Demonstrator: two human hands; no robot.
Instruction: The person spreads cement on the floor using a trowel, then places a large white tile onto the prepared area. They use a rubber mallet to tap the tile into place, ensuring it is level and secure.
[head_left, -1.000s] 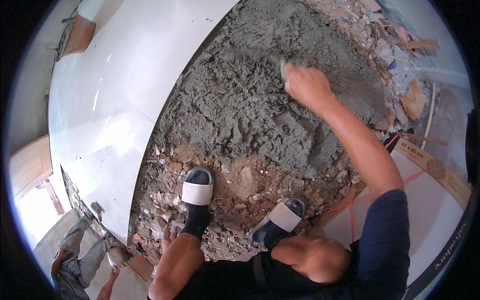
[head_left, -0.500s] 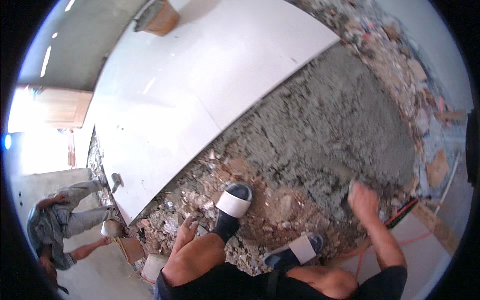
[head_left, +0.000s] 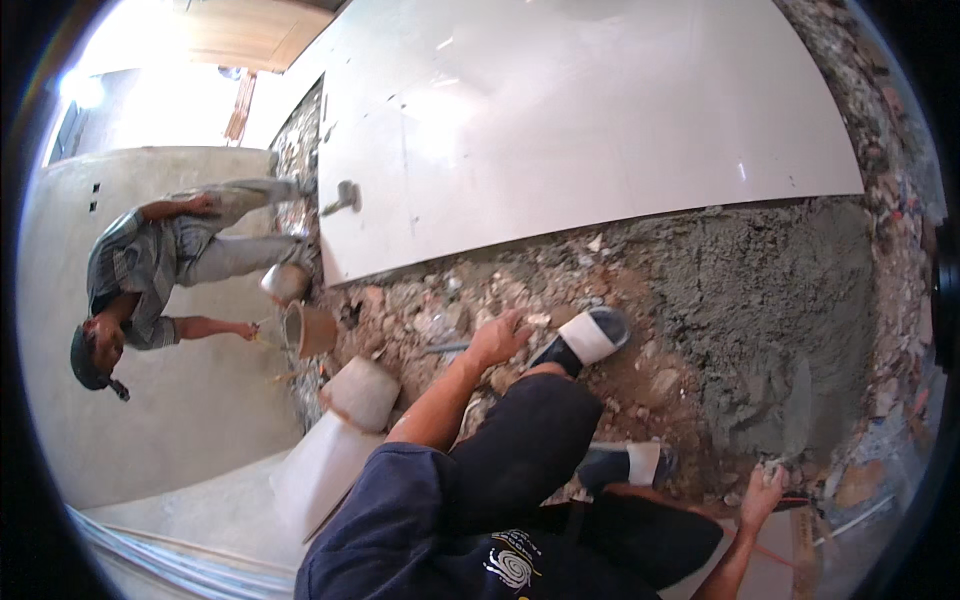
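Mortar bed [head_left: 755, 300] — grey, wet-looking, rough-surfaced, laid along the near edge of the large white floor tiles [head_left: 600, 130], towards their right end. Trowel [head_left: 798, 408], blade lying on the lower right part of the mortar, handle mostly hidden by the grip. Right hand [head_left: 763, 488]: fingers curled round the trowel handle. Left hand [head_left: 500, 338]: nothing in it, fingers loosely extended and slightly apart, above broken rubble [head_left: 430, 310] and beside the left sandal [head_left: 597, 335]. Co-worker [head_left: 150, 260], at left, one arm reaching towards a brown bucket [head_left: 318, 330]; whether that hand grips it cannot be told. Step in hand, by judgement: spreading and levelling the mortar. Next move, by judgement: calls for a low, even blade angle and light pressure at the ragged margin — too steep an edge could gouge the bed.
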